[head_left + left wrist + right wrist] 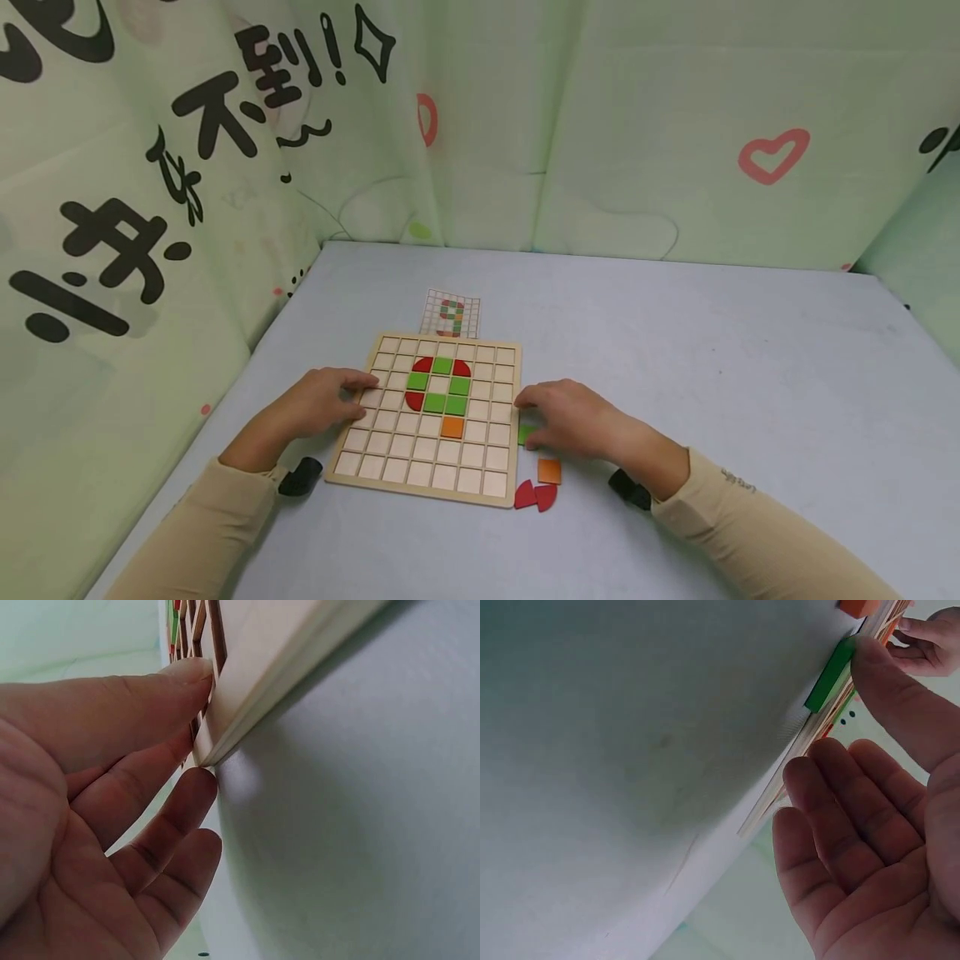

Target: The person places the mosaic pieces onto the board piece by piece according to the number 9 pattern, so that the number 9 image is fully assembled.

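A wooden grid board [495,483] lies flat on the table. On it sit several green squares [442,365], three red quarter-circle tiles [414,401] and an orange square [452,427]. My left hand [318,402] touches the board's left edge, thumb and fingertips spread apart along it; the wrist view shows the thumb [142,701] against the rim. Beside the right edge is my right hand [573,417], its thumb [885,675] touching a loose green tile [832,675] next to the board. The other fingers are loosely bent, with nothing in the palm.
Just right of the board's lower corner lie a loose orange square [549,472] and two red quarter-circle tiles [546,498]. A printed pattern card [431,321] lies at the board's far edge. A printed curtain [637,125] hangs behind and left of the table [712,358].
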`<state>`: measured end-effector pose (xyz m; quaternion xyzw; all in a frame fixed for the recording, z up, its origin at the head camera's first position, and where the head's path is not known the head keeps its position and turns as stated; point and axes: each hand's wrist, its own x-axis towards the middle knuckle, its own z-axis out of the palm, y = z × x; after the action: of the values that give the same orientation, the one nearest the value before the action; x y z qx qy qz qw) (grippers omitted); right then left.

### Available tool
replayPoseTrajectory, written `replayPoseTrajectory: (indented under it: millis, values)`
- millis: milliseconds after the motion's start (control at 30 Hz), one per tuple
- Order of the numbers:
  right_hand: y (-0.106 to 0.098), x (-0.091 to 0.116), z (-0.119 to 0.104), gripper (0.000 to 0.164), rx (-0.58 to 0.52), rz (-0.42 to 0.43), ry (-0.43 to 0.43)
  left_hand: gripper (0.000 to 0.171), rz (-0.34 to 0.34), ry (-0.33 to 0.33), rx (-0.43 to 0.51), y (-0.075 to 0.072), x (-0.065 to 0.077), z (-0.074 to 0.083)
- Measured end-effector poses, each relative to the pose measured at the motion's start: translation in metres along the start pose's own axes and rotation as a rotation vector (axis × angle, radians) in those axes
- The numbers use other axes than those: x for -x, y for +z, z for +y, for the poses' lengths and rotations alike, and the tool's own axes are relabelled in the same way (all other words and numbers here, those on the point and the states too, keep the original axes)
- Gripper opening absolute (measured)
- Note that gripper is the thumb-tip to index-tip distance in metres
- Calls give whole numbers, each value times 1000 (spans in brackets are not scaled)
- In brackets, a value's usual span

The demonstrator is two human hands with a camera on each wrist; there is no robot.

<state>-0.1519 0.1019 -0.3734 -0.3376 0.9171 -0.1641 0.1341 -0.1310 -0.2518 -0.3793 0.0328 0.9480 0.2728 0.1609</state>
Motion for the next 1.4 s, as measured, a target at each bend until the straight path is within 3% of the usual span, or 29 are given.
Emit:
replayPoseTrajectory:
  millis: [267, 700, 1400]
  values:
    - [-2, 0, 6, 36, 12, 30, -27, 49, -5, 10, 3, 0, 0, -1]
    - [-3, 1, 9, 28, 25, -8, -34, 49, -15, 18, 6, -1, 0, -1]
    - [-1, 1, 6, 17, 58, 66, -63, 49, -17, 17, 4, -3, 2, 1]
